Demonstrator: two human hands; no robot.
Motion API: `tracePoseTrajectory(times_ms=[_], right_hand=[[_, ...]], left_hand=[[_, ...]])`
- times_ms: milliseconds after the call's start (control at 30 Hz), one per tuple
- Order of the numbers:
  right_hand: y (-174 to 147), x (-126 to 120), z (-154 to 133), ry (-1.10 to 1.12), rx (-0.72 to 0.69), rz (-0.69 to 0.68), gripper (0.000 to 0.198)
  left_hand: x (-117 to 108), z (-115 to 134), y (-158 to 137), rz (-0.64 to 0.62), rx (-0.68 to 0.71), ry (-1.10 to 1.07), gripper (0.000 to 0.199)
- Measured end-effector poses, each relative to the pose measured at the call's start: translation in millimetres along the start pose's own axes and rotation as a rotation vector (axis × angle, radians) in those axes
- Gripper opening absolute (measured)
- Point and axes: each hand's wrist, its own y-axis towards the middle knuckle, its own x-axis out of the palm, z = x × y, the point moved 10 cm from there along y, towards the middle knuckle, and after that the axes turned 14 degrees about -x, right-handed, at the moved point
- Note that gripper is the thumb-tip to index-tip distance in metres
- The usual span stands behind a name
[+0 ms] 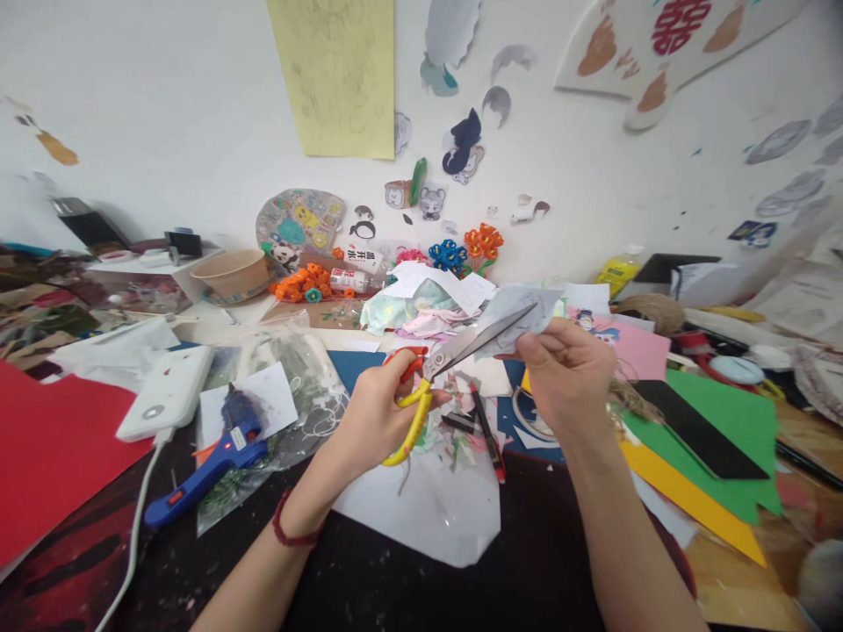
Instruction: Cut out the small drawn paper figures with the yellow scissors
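Note:
My left hand (378,412) is closed round the handles of a pair of scissors (438,360), one handle yellow and the other red-orange. The blades stand apart and point up to the right, at a piece of paper (504,309) with dark drawn lines. My right hand (566,373) pinches that paper at its lower right edge. One blade crosses in front of the paper; whether it is cutting there I cannot tell. Below the scissors lie a white sheet (428,513), paper scraps (454,439) and a red and black pen (487,434).
To the left are a blue glue gun (217,465), a white device (168,395) with a cable, and red paper (59,448). At the right lie green paper (717,421), a black flat object (708,430) and a yellow strip (691,500). Bead flowers (484,244) stand by the wall.

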Motion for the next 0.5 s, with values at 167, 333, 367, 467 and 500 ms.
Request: tracePoseTrajectory(times_ms=[167, 333, 367, 467, 500], right_hand=[[-2, 4, 4, 0.046, 0.031, -0.006, 0.009], [-5, 6, 11, 0.06, 0.083, 0.004, 0.016], [-6, 6, 12, 0.069, 0.089, 0.006, 0.017], [-6, 9, 14, 0.106, 0.092, -0.003, 0.015], [-6, 9, 15, 0.115, 0.093, -0.006, 0.014]], left_hand=[[1, 0, 0, -0.003, 0.019, -0.018, 0.035], [1, 1, 1, 0.005, 0.031, -0.032, 0.036], [1, 1, 1, 0.005, 0.03, -0.032, 0.035], [2, 0, -1, -0.004, 0.022, -0.03, 0.033], [2, 0, -1, -0.008, 0.019, -0.03, 0.032]])
